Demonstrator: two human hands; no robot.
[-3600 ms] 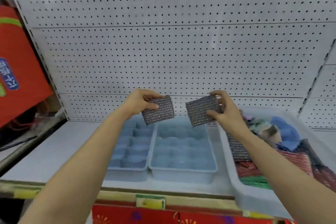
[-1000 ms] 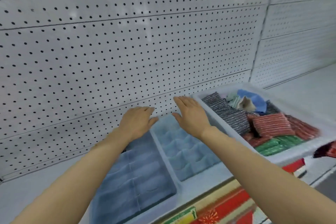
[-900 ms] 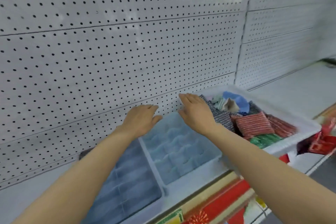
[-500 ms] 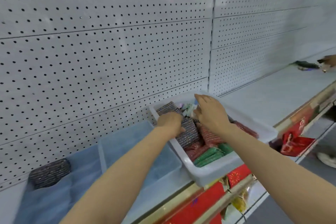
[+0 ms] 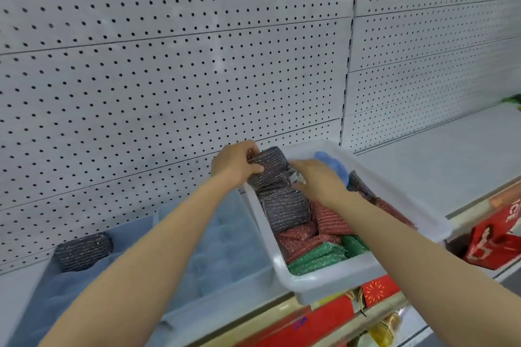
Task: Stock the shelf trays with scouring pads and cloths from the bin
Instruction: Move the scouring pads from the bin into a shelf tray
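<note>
both hands in the bin, left one on a grey scouring pad

the grey scouring pad (image 5: 267, 162) sits at the far left corner of the white bin (image 5: 332, 280), pinched by the left hand (image 5: 235, 162), thumb over its front. the right hand (image 5: 317, 177) reaches in palm down; what its fingers hold i cannot tell. grey, red and green pads fill the bin. another grey pad (image 5: 83, 251) stands in the far left blue tray (image 5: 50, 301).
</note>
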